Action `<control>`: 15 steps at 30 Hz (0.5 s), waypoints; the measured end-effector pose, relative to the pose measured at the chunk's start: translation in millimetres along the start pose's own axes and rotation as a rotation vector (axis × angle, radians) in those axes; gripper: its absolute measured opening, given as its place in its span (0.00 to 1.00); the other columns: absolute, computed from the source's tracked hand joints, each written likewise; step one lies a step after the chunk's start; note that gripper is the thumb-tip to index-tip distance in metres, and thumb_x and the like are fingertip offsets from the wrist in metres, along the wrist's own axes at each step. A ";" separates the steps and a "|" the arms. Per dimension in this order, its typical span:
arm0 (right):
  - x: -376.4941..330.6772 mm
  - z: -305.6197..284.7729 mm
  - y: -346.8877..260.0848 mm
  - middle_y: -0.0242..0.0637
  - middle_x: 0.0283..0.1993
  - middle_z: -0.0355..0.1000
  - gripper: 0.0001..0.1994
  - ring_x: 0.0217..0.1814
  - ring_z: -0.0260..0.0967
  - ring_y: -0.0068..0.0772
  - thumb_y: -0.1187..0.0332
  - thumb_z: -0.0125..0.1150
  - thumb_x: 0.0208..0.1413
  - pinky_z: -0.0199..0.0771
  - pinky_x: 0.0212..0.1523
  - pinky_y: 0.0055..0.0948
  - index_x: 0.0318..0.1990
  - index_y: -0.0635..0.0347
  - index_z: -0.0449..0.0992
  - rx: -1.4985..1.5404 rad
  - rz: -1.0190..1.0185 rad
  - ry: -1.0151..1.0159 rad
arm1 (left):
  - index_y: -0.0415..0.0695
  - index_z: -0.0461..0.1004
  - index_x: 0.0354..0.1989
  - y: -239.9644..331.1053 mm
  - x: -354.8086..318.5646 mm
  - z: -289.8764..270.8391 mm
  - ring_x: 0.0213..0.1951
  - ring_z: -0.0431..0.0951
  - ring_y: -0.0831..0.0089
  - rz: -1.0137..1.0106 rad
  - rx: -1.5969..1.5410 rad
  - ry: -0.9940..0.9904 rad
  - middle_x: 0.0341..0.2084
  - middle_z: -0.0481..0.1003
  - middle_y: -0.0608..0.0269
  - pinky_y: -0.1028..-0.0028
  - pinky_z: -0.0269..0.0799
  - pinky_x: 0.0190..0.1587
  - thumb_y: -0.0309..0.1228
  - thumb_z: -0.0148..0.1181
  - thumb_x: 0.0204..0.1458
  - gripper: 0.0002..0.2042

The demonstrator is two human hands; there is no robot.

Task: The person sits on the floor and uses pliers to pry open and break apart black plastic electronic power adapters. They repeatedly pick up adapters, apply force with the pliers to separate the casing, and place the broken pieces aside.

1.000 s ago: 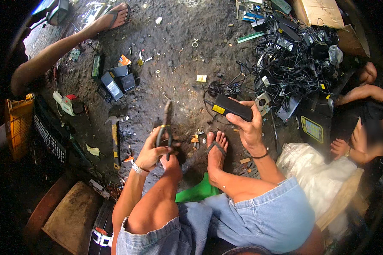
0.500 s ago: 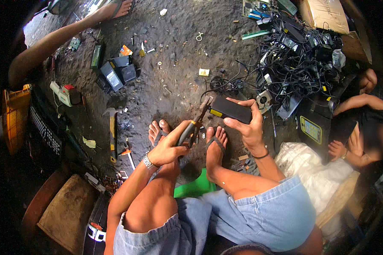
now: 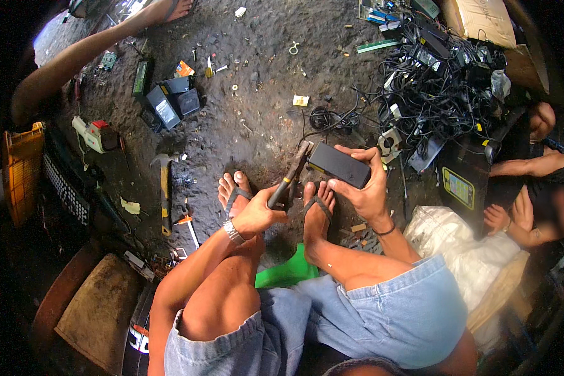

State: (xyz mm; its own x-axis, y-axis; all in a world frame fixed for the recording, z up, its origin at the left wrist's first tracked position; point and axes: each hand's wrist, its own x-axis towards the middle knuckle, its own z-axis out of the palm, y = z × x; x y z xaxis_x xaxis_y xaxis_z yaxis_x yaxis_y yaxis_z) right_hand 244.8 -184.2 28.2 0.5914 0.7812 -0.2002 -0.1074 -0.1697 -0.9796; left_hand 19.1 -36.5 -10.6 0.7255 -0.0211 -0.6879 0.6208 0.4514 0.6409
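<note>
In right hand (image 3: 371, 197), black adapter (image 3: 338, 165), long axis slanting up-left.

On your left, yellow-handled claw hammer (image 3: 165, 199) is lying on dark, rough ground (image 3: 263, 44); on your right, crumpled white sack (image 3: 448, 241) is resting, brown cardboard box (image 3: 481, 22) sitting beyond.

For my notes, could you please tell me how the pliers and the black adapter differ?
The pliers are narrow with brownish jaws; the black adapter is a broad block. The pliers are gripped by the left hand; the black adapter by the right hand. Both are held and show some yellow.
</note>
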 end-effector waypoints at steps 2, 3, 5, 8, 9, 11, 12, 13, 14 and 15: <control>-3.5 2.5 3.5 0.56 0.60 0.72 0.30 0.67 0.70 0.43 0.80 0.79 0.43 0.72 0.66 0.40 0.50 0.61 0.63 -0.008 -0.026 -0.038 | 0.38 0.69 0.67 -32.7 5.6 1.7 0.53 0.76 0.73 0.024 -0.081 0.001 0.49 0.79 0.64 0.73 0.71 0.56 0.19 0.63 0.45 0.34; -5.4 5.0 2.6 0.55 0.60 0.72 0.30 0.67 0.70 0.44 0.81 0.78 0.44 0.72 0.66 0.41 0.50 0.60 0.62 -0.001 0.004 -0.027 | 0.37 0.70 0.64 -12.1 -1.1 2.5 0.51 0.77 0.74 -0.020 0.037 0.025 0.48 0.79 0.64 0.73 0.74 0.52 0.19 0.62 0.46 0.30; -7.4 8.2 6.4 0.55 0.60 0.72 0.30 0.67 0.71 0.44 0.82 0.77 0.44 0.72 0.66 0.41 0.50 0.60 0.62 -0.017 -0.020 -0.013 | 0.37 0.71 0.59 -38.2 7.5 6.0 0.45 0.77 0.75 0.079 -0.004 0.054 0.44 0.79 0.65 0.73 0.74 0.48 0.22 0.63 0.49 0.25; -6.9 15.8 6.6 0.53 0.60 0.71 0.30 0.68 0.70 0.44 0.82 0.78 0.43 0.73 0.66 0.41 0.49 0.59 0.62 -0.004 -0.036 -0.004 | 0.37 0.72 0.51 -36.8 1.2 11.8 0.38 0.76 0.77 0.197 0.184 0.242 0.37 0.78 0.65 0.72 0.73 0.42 0.27 0.65 0.55 0.17; -7.5 17.0 4.8 0.52 0.59 0.70 0.30 0.69 0.69 0.44 0.82 0.78 0.43 0.73 0.66 0.40 0.49 0.59 0.62 0.001 -0.036 0.002 | 0.37 0.72 0.49 -28.6 -0.5 15.5 0.35 0.75 0.77 0.235 0.287 0.320 0.34 0.77 0.65 0.72 0.72 0.40 0.29 0.65 0.56 0.15; -9.9 20.6 2.1 0.54 0.59 0.72 0.30 0.67 0.71 0.43 0.82 0.78 0.43 0.73 0.65 0.40 0.49 0.59 0.62 -0.089 -0.073 0.012 | 0.37 0.73 0.46 -10.8 -6.8 21.4 0.33 0.73 0.77 0.174 0.327 0.415 0.30 0.76 0.66 0.73 0.70 0.38 0.32 0.65 0.58 0.13; -13.1 25.3 1.1 0.54 0.59 0.72 0.30 0.66 0.72 0.43 0.81 0.79 0.43 0.74 0.64 0.40 0.49 0.59 0.62 -0.130 -0.089 0.012 | 0.38 0.73 0.45 -5.9 -9.2 24.0 0.32 0.71 0.77 0.139 0.345 0.468 0.28 0.75 0.67 0.73 0.69 0.37 0.33 0.65 0.59 0.13; -18.0 32.4 0.8 0.55 0.59 0.74 0.30 0.63 0.74 0.42 0.80 0.79 0.43 0.74 0.62 0.39 0.48 0.59 0.62 -0.240 -0.131 0.001 | 0.38 0.73 0.43 -6.4 -6.8 26.4 0.31 0.70 0.78 0.178 0.300 0.509 0.25 0.73 0.68 0.73 0.69 0.36 0.33 0.65 0.60 0.12; -21.6 37.5 1.9 0.55 0.59 0.75 0.30 0.62 0.74 0.41 0.78 0.80 0.43 0.75 0.61 0.40 0.48 0.59 0.62 -0.263 -0.185 -0.034 | 0.38 0.73 0.43 -9.3 -4.1 26.1 0.31 0.70 0.78 0.188 0.241 0.488 0.25 0.73 0.67 0.73 0.69 0.36 0.33 0.66 0.59 0.12; -24.0 40.7 7.1 0.54 0.58 0.76 0.29 0.60 0.76 0.40 0.77 0.80 0.44 0.76 0.59 0.39 0.48 0.60 0.62 -0.253 -0.180 -0.003 | 0.37 0.73 0.43 -10.2 0.0 25.0 0.31 0.70 0.78 0.200 0.181 0.464 0.25 0.73 0.66 0.73 0.69 0.36 0.33 0.66 0.59 0.12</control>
State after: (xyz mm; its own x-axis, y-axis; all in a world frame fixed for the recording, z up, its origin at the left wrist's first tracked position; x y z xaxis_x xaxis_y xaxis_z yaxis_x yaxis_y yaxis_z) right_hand 197.3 -179.7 25.4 0.5806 0.8138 -0.0243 0.2013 -0.1723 -0.9643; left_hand 20.3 -63.4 -8.6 0.6529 0.4642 -0.5985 0.5550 0.2445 0.7951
